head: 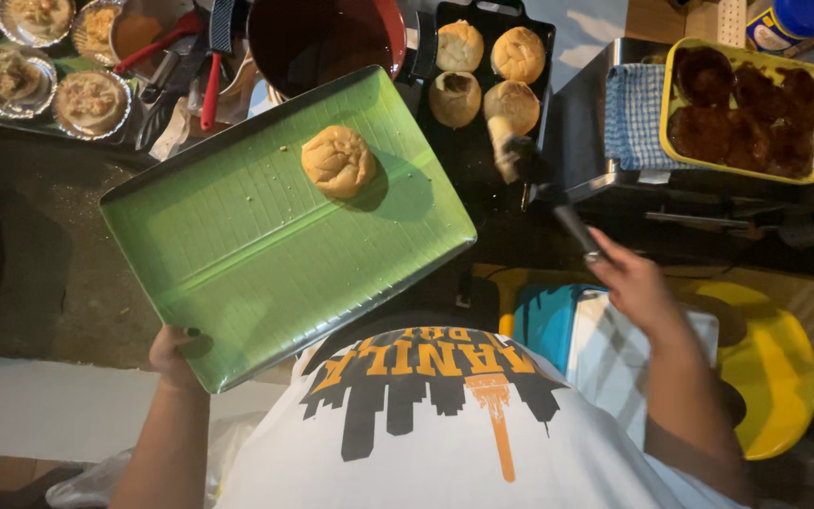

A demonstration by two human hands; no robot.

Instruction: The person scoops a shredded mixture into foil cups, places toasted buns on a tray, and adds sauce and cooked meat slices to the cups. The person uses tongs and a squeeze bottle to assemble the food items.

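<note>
Over the dark worktop (40, 254), held out level on the left hand (173, 353): green leaf-patterned tray (266, 264), gripped at its near corner so the flat stays free for loading. Beside it, black griddle pan (482, 160), four buns (487, 71) lined up for toasting. Off to the right, yellow dish of dark patties (746, 108), parked on a checked cloth within reach. On the tray's far half, one round bun (337, 160), lying alone. Right hand (638, 283) closed around a long tool, probably tongs (539, 174), tip at the pan's buns.
</note>
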